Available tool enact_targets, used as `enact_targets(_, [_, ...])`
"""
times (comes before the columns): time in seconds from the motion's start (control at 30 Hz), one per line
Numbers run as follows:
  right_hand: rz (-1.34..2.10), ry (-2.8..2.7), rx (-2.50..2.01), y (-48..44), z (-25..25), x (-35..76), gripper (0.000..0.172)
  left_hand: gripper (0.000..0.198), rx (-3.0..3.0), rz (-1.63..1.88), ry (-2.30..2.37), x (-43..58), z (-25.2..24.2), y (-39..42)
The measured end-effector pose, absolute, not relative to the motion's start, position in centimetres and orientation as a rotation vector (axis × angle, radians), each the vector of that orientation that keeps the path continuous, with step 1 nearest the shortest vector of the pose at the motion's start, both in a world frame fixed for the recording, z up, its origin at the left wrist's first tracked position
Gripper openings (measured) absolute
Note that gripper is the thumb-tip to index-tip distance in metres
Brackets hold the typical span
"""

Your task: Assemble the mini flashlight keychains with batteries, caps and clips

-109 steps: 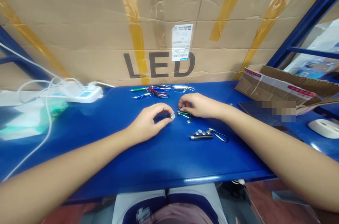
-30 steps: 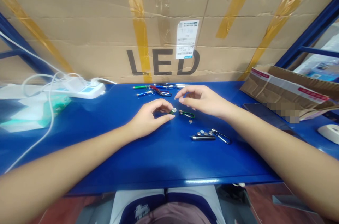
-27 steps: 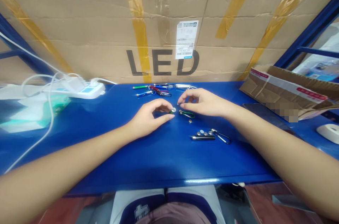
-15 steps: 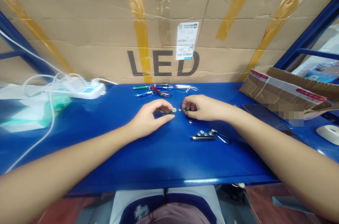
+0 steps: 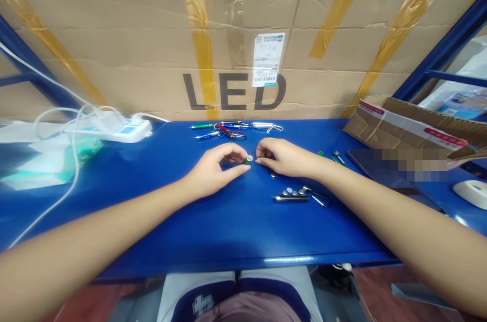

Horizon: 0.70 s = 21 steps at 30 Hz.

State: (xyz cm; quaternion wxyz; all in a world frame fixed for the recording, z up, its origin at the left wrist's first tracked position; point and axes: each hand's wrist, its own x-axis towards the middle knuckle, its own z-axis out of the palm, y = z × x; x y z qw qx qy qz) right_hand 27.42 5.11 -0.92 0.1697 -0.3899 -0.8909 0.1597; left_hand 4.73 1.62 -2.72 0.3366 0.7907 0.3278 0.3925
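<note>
My left hand (image 5: pixel 218 169) pinches a small green tube (image 5: pixel 246 162) between thumb and fingertips, with a pale round disc at its end. Just to its right, my right hand (image 5: pixel 276 157) has thumb and fingers drawn together; whatever lies between them is too small to make out. Below the right hand are several button cells (image 5: pixel 289 191), a black tube (image 5: pixel 291 199) and a silver-black carabiner clip (image 5: pixel 317 197). Another cell (image 5: pixel 273 175) is partly hidden by the right hand. Green parts with a metal end (image 5: pixel 338 158) lie beyond the right forearm.
Several coloured small penlights (image 5: pixel 228 130) lie at the back of the blue table (image 5: pixel 213 230). A white power strip (image 5: pixel 131 130) with cables and a green-white packet (image 5: pixel 53 159) are at left. An open cardboard box (image 5: pixel 407 127), a dark flat device (image 5: pixel 395 180) and a white object (image 5: pixel 472 192) are at right.
My right hand has shifted slightly left, closer to the green tube. Green parts beyond the right forearm have come into view. My left hand has stayed in place.
</note>
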Motion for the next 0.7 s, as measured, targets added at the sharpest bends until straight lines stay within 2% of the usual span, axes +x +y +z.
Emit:
enact_targets(0.17, [0.414,-2.473,-1.021,4.9,-0.7,27.4,0.008,0.021,2.046,1.028,0.859,4.8,-2.6,1.6])
enact_targets(0.43, [0.993,-1.908,-0.939,3.7,0.5,26.5,0.023,0.023,2.043,1.021,0.855,4.6,-2.8,1.7])
enact_targets(0.7, [1.305,-1.632,-0.892,2.5,1.8,26.0,0.019,0.024,2.053,1.022,0.852,4.6,-3.0,1.8])
